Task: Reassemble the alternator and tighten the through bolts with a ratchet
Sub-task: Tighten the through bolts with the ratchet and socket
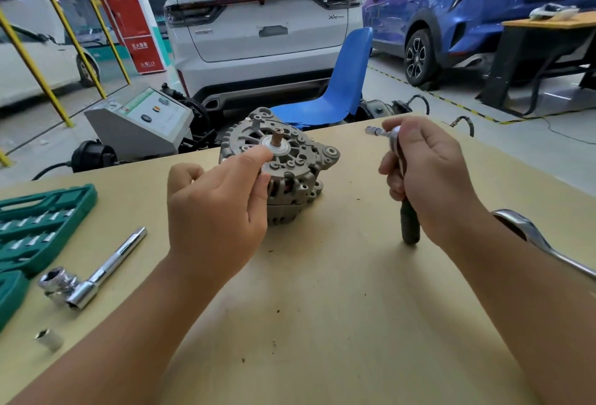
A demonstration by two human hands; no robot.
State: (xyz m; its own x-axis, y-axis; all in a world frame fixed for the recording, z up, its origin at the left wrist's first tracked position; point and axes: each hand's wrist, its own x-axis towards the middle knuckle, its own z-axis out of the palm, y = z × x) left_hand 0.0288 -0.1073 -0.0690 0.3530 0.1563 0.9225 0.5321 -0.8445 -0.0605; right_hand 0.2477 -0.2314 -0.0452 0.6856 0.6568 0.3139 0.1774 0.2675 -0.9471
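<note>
Right hand (429, 179): grip closed around the ratchet (407, 198) handle, head raised clear of the work. Left hand (219, 204): thumb and fingers pinched at the alternator (290, 162) rim; contents indeterminate. Alternator stands on the tabletop (322, 308), housing halves mated. Judgement: assembly largely complete; through-bolt tightening outstanding.

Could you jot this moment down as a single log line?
left hand: steadying alternator | right hand: holding ratchet, off bolts | table: spare socket wrench
</note>
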